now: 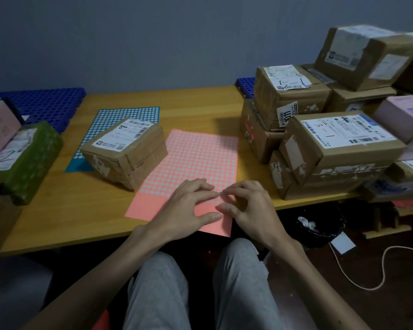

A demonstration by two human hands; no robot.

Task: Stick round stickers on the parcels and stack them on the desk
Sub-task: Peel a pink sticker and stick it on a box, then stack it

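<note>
left hand (186, 206) flat, fingers straight, pressing pink sheet (196, 153) | right hand (248, 207) fingers curled at sheet, sticker pinch unclear | parcel (126, 151) beside sheet on desk (200, 103)

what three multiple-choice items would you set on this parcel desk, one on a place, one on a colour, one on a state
1. Where does the lone parcel in the middle sit?
A) on the blue perforated board
B) partly on the teal sticker sheet
C) on top of the right-hand stack

2. What colour is the sticker sheet nearest the person?
A) yellow
B) green
C) pink

3. What are the left hand and right hand doing?
A) both rest on the near sheet, forefingers almost meeting
B) one lifts a parcel
C) both lie in the lap

Answers:
1 B: teal shows behind the parcel and past its left end.
2 C: the sheet at the near edge of the desk is pink.
3 A: both hands lie on that sheet and hold no parcel.
</note>
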